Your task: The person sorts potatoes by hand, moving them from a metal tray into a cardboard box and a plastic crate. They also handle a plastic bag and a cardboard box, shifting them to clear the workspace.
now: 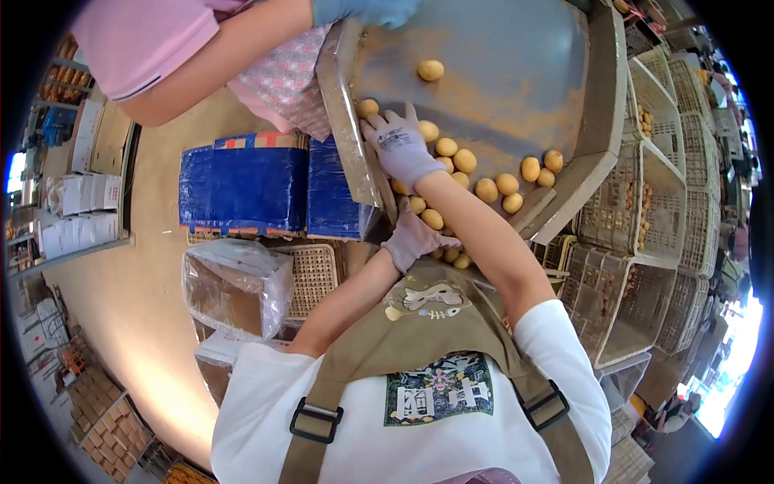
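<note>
Small round yellow potatoes (486,190) lie scattered along the near end of a dusty metal sorting tray (476,48). My right hand (401,147), in a pale glove, reaches across to the tray's left side. Its fingers are spread over the metal beside a potato (368,108) at the left wall. Lower down, my left hand (413,244), also gloved, is at the tray's near opening, with thumb and fingers apart. Just above it sits a potato (432,219), and more potatoes (461,260) show below the opening, partly hidden by my right forearm.
Another person's blue-gloved hand (367,10) is over the tray's far left. Blue-covered boxes (242,187) and a plastic-wrapped carton (236,286) stand at left. Stacked plastic crates (617,202), some holding potatoes, line the right side. The tray has raised walls (592,173).
</note>
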The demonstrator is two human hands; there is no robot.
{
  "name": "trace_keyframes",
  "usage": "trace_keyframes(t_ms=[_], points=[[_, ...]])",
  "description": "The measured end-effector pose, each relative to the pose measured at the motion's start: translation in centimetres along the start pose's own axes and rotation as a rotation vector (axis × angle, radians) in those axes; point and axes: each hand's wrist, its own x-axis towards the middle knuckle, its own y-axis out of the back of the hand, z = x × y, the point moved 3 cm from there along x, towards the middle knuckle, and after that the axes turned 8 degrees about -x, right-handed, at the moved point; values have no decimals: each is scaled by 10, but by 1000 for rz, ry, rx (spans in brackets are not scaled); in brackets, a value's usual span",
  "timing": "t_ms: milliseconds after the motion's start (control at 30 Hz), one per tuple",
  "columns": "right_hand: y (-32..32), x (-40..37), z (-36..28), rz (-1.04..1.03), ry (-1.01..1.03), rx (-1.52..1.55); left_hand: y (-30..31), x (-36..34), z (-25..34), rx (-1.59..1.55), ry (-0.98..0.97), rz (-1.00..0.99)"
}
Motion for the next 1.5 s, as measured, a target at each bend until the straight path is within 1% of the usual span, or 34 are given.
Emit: trace_keyframes(t_ms=[33,133,233,267,300,367,400,433,467,500,533,567,600,667,700,733,767,800,833,867,900,967,1000,1033,1100,1133,1200,1300,1333,1367,1433,1500], points=[[4,2,3,-110,-70,26,-1,0,2,60,-15,-29],[11,-6,18,-299,-149,75,17,3,7,219,-53,-113],[-20,-23,25,-192,-169,15,38,20,16,372,-99,-227],[-18,-35,31,-102,-183,109,39,21,17,507,-157,-203],[-10,-49,37,75,-199,228,23,13,13,642,-213,-173],[10,-91,56,420,-230,455,-8,-9,-3,253,-87,-6],[29,-116,69,543,-225,402,-11,-12,-3,208,-59,-20],[56,-144,84,661,-219,354,-15,-13,-2,642,-172,-111],[79,-174,104,618,-284,307,-20,-16,-2,1063,-330,-157],[73,-211,140,637,-332,65,-11,-10,2,1207,-378,-193],[72,-251,171,542,-797,188,-2,-5,7,1351,-435,-224],[65,-295,204,655,-1063,293,8,1,11,1488,-500,-251],[65,-319,217,763,-1122,104,5,-2,9,1330,-435,-315],[100,-309,194,624,-1017,-420,5,2,11,1130,-337,-349],[102,-296,180,581,-856,-150,3,3,11,1030,-289,-360],[79,-287,158,550,-757,-43,2,3,13,1319,-395,-273],[80,-264,130,467,-604,116,-2,0,9,1121,-324,-290],[72,-248,101,278,-569,225,-7,-2,6,912,-255,-298],[62,-235,74,148,-437,282,-11,-5,2,712,-192,-297],[42,-231,50,94,-286,257,-8,-5,2,562,-103,-285],[28,-230,35,60,-235,272,-4,-5,3,411,-18,-274],[14,-229,50,-18,-315,208,5,-1,7,413,-69,-226],[12,-223,54,8,-380,151,8,3,8,412,-92,-207],[12,-217,55,79,-491,72,12,5,9,376,-93,-172],[11,-203,68,160,-521,181,-1,-2,3,269,-75,-88],[12,-192,70,152,-491,130,-9,-5,0,203,-53,-39],[17,-166,70,137,-436,30,-3,-2,2,187,-26,-78],[-1,-142,83,-5,-500,-15,-1,-2,1,204,-30,-123],[-17,-141,95,-7,-493,-27,-3,-2,1,215,-41,-139],[-12,-135,104,-171,-519,42,-2,-3,1,213,-43,-129],[-20,-142,110,-108,-470,93,-2,-4,0,209,-44,-111],[-13,-157,105,187,-406,247,-11,-11,-6,232,-79,-111]])
